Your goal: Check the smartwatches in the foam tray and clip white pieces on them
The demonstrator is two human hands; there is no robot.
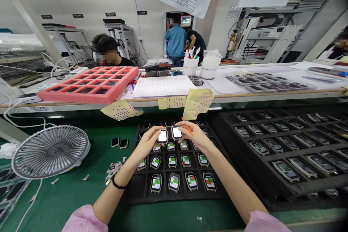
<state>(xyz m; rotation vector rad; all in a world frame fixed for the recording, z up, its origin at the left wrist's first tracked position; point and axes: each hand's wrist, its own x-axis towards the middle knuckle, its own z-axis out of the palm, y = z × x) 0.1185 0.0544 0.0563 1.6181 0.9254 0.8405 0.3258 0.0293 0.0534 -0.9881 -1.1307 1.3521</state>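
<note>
Two watches, held so close, could knock: one in left hand, another plus pen in right hand.

I see a black tray whose watches show green-and-white blocks, some with red. Above that tray, two watch screens glow plain white and a stick shows orange. Left of it the fan is grey, beneath it the desk green, beyond it papers yellow, dotted red.

Left hand near right hand, both in pinch grips
</note>
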